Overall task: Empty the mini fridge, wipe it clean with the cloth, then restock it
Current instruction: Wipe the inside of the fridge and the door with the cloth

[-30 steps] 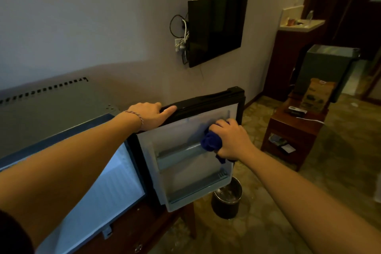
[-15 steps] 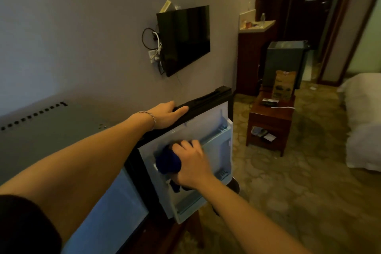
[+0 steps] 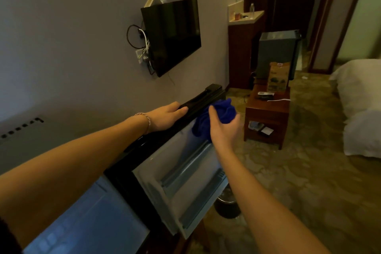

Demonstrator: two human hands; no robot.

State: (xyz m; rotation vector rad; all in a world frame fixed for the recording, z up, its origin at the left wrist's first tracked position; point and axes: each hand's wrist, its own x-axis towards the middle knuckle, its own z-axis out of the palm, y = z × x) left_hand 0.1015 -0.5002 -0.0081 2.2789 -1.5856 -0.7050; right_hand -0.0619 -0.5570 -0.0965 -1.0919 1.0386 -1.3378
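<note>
The mini fridge [image 3: 24,146] stands at the lower left with its door [image 3: 185,173] swung wide open, pale inner shelves facing me. My left hand [image 3: 167,116] lies flat on the door's black top edge, holding it. My right hand [image 3: 223,128] grips a bunched blue cloth [image 3: 222,110] and presses it against the upper far corner of the door's inner side, just under the black rim. The fridge's lit interior [image 3: 86,218] shows at the bottom left; the door shelves hold nothing that I can see.
A dark round bin [image 3: 226,206] sits on the floor below the door. A low wooden table [image 3: 268,113] with a paper bag and remote stands beyond. A wall television [image 3: 173,35], a second grey fridge [image 3: 278,51] and a white bed [image 3: 362,105] lie further right.
My right hand has carried the cloth from the middle shelf area up to the door's top far corner. My left hand stays on the top edge. My view has swung right.
</note>
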